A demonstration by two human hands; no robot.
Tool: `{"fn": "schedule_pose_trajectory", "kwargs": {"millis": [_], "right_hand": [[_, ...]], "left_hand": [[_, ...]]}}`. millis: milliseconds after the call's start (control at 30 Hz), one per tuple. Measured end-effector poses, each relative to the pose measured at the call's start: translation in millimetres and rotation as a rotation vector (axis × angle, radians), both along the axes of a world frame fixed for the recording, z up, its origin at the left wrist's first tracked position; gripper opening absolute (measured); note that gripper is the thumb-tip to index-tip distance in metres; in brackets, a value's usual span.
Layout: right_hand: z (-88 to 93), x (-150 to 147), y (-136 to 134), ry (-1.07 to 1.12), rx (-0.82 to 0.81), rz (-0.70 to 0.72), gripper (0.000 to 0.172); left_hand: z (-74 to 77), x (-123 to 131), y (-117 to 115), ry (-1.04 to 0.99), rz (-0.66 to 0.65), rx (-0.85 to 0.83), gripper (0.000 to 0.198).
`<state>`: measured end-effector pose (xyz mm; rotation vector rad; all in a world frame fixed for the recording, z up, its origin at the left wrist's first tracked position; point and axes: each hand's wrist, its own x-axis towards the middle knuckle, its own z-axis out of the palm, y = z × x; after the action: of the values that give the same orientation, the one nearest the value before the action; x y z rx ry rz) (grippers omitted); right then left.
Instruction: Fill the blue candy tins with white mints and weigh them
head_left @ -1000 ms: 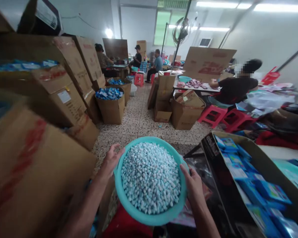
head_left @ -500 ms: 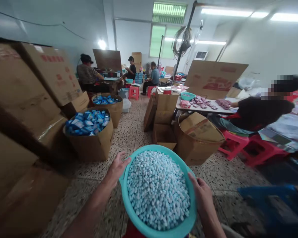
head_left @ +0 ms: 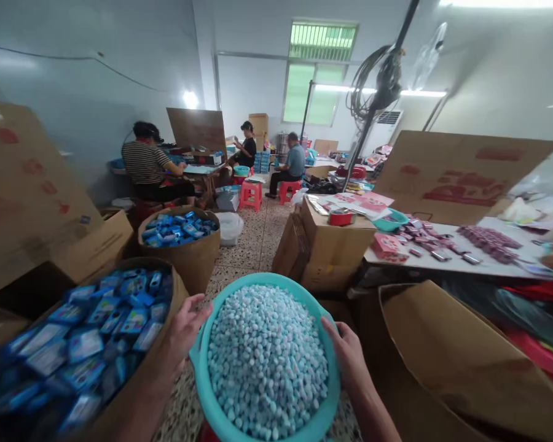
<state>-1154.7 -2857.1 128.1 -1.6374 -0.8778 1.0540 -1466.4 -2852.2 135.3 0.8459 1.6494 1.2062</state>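
Note:
Between my hands is a turquoise plastic basin [head_left: 201,374], heaped with small pale blue and white pellets [head_left: 268,356] like candies. My left hand [head_left: 187,325] grips the basin at its upper left rim, thumb at the edge and the other fingers partly hidden. On the opposite side, my right hand [head_left: 345,353] is closed on the rim with its thumb on top. The basin is held up above the speckled floor, close to my body. Just left of my left hand stands a carton of blue packets [head_left: 85,344].
A second carton of blue packets [head_left: 179,228] stands beyond the first. To the right are an open carton [head_left: 470,362], a stacked box [head_left: 336,245] and a table [head_left: 442,261] with purple packets. A floor aisle [head_left: 249,245] leads toward seated people [head_left: 292,162] and red stools [head_left: 251,196].
I have moved forward along the aisle with the basin. The cartons and the right-hand table now appear nearer and larger. Both hands keep their hold on the rim.

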Motion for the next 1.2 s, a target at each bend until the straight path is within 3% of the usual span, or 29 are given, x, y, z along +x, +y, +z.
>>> {"fn": "schedule_pose_trajectory", "kwargs": {"millis": [100, 200, 333, 467, 567, 767, 933, 1067, 1200], "right_hand": [[-8.0, -25.9, 98.3, 0.065, 0.019, -0.02, 0.05], [-7.8, -40.0, 190.9, 0.06, 0.021, -0.047, 0.051], [-7.9, -43.1, 316.6, 0.036, -0.011, -0.089, 0.053], [-21.1, -45.2, 455.7, 0.012, 0.005, -0.108, 0.053], [-27.6, -53.7, 562.7, 0.015, 0.027, -0.115, 0.05], [-20.9, -75.5, 769.6, -0.014, 0.052, -0.091, 0.044], [-41.1, -85.1, 936.2, -0.007, 0.053, -0.092, 0.043], [-49.6, -79.4, 1054.8, 0.011, 0.023, -0.181, 0.045], [-43.7, -49.9, 1163.6, 0.005, -0.001, -0.291, 0.044]], "left_hand": [[-2.9, -21.6, 103.2, 0.064, -0.001, 0.04, 0.079], [3.6, -33.9, 204.6, 0.107, -0.021, 0.029, 0.081], [15.1, -39.8, 341.7, 0.077, -0.046, 0.013, 0.082], [8.7, -44.5, 483.5, 0.02, -0.053, 0.007, 0.071], [6.1, -49.6, 584.6, 0.02, -0.005, -0.002, 0.057], [21.7, -68.6, 773.9, -0.015, 0.112, -0.023, 0.043], [3.7, -85.1, 956.2, 0.007, 0.044, 0.011, 0.052], [-7.5, -75.5, 1103.6, 0.062, -0.08, -0.035, 0.064], [2.0, -37.1, 1242.2, 0.063, -0.204, -0.017, 0.062]]}}
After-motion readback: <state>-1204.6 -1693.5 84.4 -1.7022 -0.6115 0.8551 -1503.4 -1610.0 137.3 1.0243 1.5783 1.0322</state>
